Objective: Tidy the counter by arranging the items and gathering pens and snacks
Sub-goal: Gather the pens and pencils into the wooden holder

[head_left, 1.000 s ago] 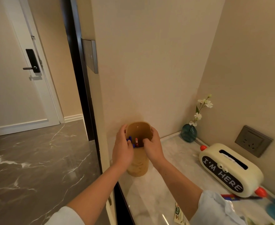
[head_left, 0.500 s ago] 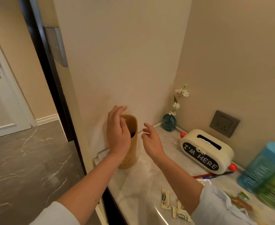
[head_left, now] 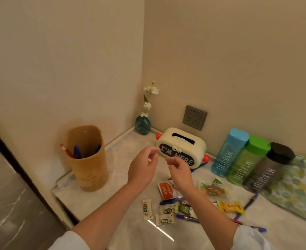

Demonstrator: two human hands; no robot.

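Head view shows your left hand (head_left: 141, 169) and right hand (head_left: 180, 171) raised close together over the counter (head_left: 123, 159), fingers loosely curled and holding nothing. To the left of your left hand stands the tan pen cup (head_left: 88, 159) with pens inside. Below your right hand lie scattered snack packets (head_left: 165, 208) and loose pens (head_left: 186, 217). Just beyond your fingertips sits the cream tissue box (head_left: 182, 147).
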